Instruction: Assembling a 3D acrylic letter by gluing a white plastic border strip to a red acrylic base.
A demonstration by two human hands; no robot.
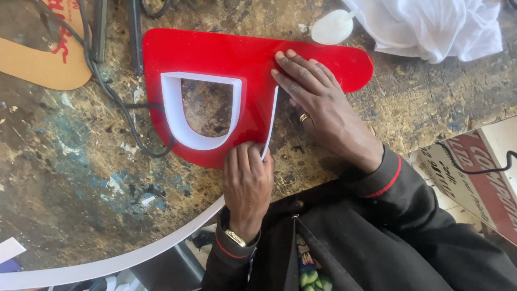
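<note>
While the red letter panel (215, 59) lies flat on the workbench (64, 172), the left hand (247, 183) at its lower edge pinches a white plastic strip (272, 116) standing on edge against the panel's right side, and the right hand (318, 110) presses flat, fingers together, just right of that strip. Inside the panel's cutout, a white rim (177, 121) already lines the hole; the outer edge looks barely begun, with the strip's long tail (134, 256) trailing below. Paint-stained, scarred chipboard, black cables (116, 97) left of the panel, white cloth (431, 27) up right.
</note>
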